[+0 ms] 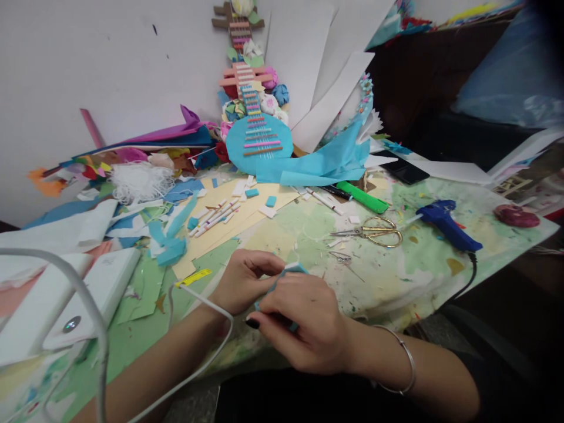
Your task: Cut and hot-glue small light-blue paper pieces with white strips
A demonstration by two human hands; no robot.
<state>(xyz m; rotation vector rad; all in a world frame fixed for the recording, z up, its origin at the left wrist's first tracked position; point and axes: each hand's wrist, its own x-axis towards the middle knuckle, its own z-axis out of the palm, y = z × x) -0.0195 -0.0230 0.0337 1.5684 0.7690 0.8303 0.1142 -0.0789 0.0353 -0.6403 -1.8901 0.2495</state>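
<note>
Near the table's front edge, my left hand (pixel 247 281) and my right hand (pixel 308 323) are closed together around a small light-blue piece (pixel 296 268) with a white face. Most of the piece is hidden by my fingers, so its full shape does not show. The right hand lies over it from the near side, its thumb bent beneath. A thin pale thread seems to rise from the piece. Beyond the hands lie gold-handled scissors (pixel 368 232), and several small white and blue blocks (pixel 271 201) rest on cream card (pixel 247 222).
A blue glue gun (pixel 449 223) with its cord lies right, near a green cutter (pixel 363 197) and a phone (pixel 404 168). A decorated blue paper instrument (pixel 259 141) leans on the wall. White thread (pixel 141 181) is heaped left. A white cable (pixel 99 329) crosses my left arm.
</note>
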